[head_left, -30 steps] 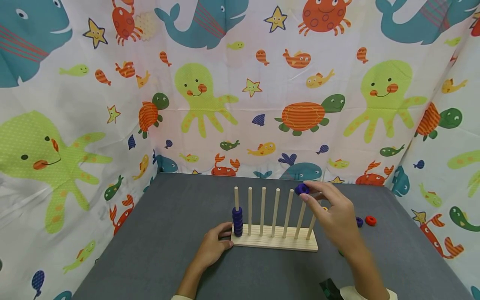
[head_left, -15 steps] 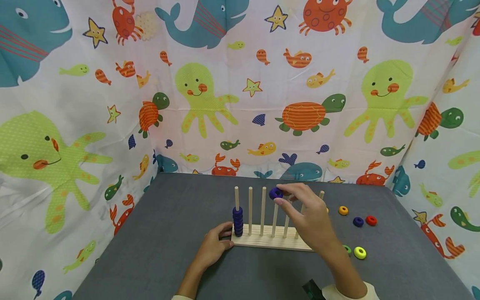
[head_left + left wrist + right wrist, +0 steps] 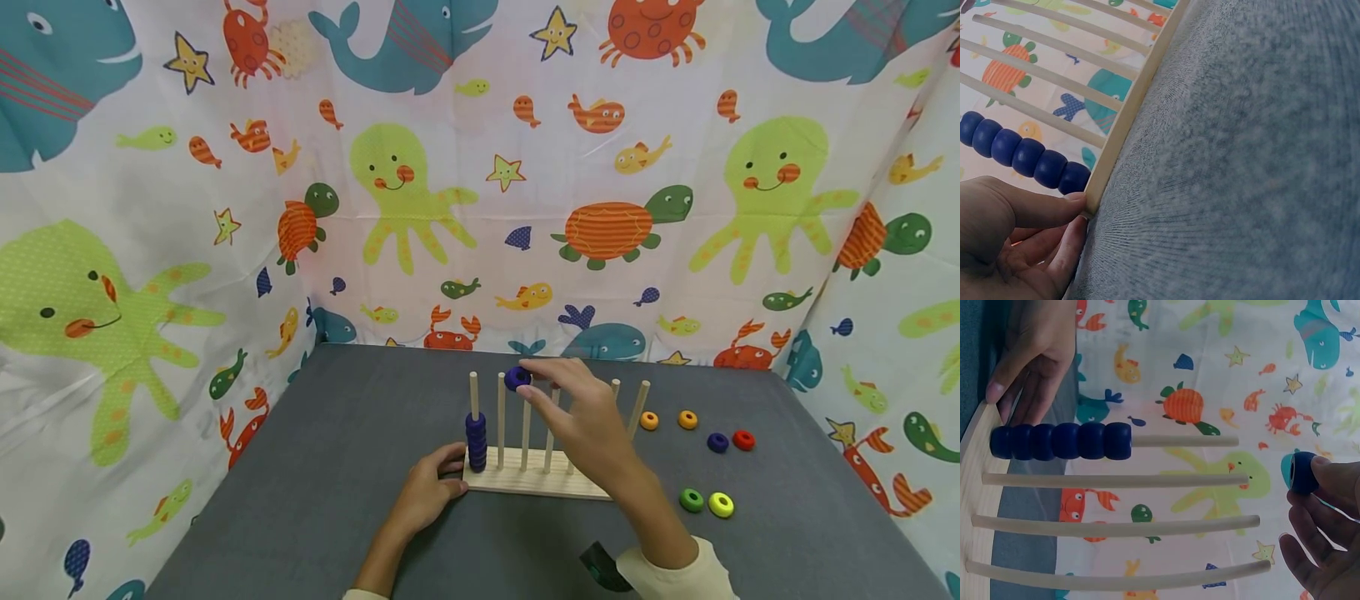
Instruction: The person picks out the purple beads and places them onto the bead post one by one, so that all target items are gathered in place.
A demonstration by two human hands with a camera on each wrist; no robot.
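A wooden peg rack (image 3: 536, 482) with several upright pegs stands on the grey table. Several dark blue rings (image 3: 476, 442) are stacked on its leftmost peg, whose upper part is bare. My left hand (image 3: 426, 493) pinches the left end of the rack's base between thumb and fingers, as the left wrist view shows at the base edge (image 3: 1107, 159). Between thumb and fingertips, my right hand (image 3: 596, 425) holds one blue ring (image 3: 517, 379). This ring is in the air near the tops of the second and third pegs, apart from any peg (image 3: 1116, 480) in the right wrist view.
Right of the rack lie loose rings: two orange (image 3: 687, 419), one blue (image 3: 717, 442), one red (image 3: 744, 440), one green (image 3: 692, 500) and one yellow (image 3: 722, 504). A sea-animal curtain (image 3: 450, 308) hangs behind and beside the table (image 3: 360, 400).
My right hand has carried the blue ring leftward over the peg tops, from the rack's right part toward its left. The loose rings on the right have come into view. My left hand stays put.
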